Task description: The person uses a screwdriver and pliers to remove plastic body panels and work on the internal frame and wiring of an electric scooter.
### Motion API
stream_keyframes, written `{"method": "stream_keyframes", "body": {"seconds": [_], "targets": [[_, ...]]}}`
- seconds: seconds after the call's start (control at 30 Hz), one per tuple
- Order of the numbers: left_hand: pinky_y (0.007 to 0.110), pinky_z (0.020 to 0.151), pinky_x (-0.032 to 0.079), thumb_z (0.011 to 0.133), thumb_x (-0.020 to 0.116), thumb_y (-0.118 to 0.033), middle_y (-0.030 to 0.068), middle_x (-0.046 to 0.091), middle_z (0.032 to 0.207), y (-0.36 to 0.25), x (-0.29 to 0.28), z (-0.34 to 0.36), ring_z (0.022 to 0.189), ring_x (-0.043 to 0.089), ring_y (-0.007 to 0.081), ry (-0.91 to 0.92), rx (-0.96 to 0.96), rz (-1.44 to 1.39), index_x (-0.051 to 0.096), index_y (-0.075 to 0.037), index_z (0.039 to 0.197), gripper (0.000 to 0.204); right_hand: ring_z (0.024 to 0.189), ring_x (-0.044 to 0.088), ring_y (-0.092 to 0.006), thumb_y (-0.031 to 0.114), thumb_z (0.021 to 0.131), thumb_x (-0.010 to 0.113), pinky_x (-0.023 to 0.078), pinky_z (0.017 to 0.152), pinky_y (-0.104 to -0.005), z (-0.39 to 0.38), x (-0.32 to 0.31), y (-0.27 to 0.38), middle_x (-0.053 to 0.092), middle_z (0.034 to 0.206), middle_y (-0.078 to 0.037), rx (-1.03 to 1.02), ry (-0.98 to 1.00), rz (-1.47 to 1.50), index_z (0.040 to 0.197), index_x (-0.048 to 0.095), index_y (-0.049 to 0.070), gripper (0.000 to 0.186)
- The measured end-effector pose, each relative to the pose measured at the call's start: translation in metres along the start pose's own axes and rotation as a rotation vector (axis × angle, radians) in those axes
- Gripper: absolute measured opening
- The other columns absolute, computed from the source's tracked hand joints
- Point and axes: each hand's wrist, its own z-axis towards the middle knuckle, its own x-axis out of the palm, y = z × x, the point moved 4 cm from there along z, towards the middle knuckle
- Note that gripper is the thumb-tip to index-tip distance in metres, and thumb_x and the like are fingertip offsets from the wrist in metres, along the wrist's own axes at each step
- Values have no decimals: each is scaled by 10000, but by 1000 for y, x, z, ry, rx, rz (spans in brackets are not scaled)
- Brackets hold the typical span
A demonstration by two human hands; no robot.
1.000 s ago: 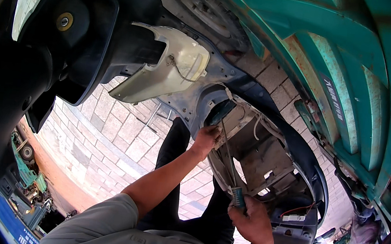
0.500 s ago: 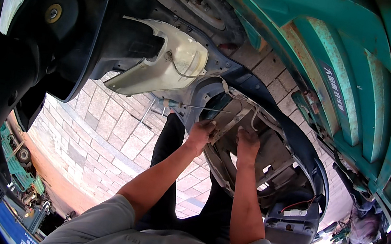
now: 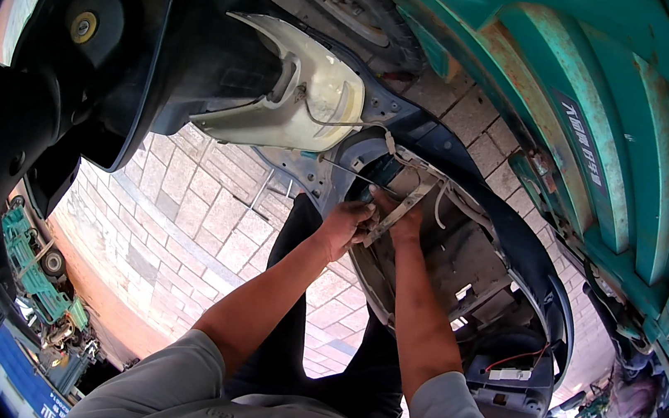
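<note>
In the head view, my left hand [image 3: 343,228] is at the near-left rim of the open body of a scooter [image 3: 461,266]. Its fingers are closed in a pinch beside the lower end of a flat metal strip [image 3: 408,206]; what they hold is too small to make out. My right hand [image 3: 405,222] reaches inside the cavity, partly behind the strip, with its fingers pointing toward my left hand and mostly hidden. A screwdriver [image 3: 354,171] lies across the frame beyond my hands, its shaft tip near the right fingers.
A cream panel [image 3: 327,95] and the black front of the scooter [image 3: 131,59] lie to the far left. A rusty green vehicle body [image 3: 555,111] stands close at the right. A metal T-shaped tool [image 3: 256,199] is on the paving [image 3: 175,214]. A pale bent hose [image 3: 440,205] hangs in the cavity.
My right hand has moved left and farther in, from beside the metal strip to behind it, close to my left hand. The left hand stays near the strip's end. The view has shifted slightly.
</note>
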Motion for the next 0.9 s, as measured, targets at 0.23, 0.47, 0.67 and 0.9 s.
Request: {"method": "stream_keyframes", "body": {"seconds": [0.23,0.47,0.67,0.9], "targets": [[222,477,319,1041,557,-199,62,563,850,-2,2,-1,586,431,108,28,-39,-30,607,-25,943,206,997,645,-257,304,671,944,542,897,-377,11,-10,-39,660,1167,-138,16,-124,-165,1263,543,-34,790],[210,587,463,1039,564,-206,94,645,979,10,-10,8,749,600,143,41,-16,-114,642,6,1124,241,1067,599,-225,186,666,938,505,945,-352,-1,-14,-25,619,1220,-92,-58,-179,77,1348,485,-18,843],[307,774,572,1011,588,-87,129,706,1108,4,5,-34,932,699,224,-187,515,368,627,11,1255,266,1117,595,-233,166,673,945,508,978,-358,4,-33,-49,591,1294,-110,-9,-147,36,1385,475,-4,869],[395,819,562,943,595,-59,232,694,1033,48,63,-85,1007,705,359,-151,634,1031,609,3,1250,313,1150,602,-206,269,721,945,493,1002,-351,0,-53,-64,629,1302,-88,76,-49,-33,1362,515,14,813]]}}
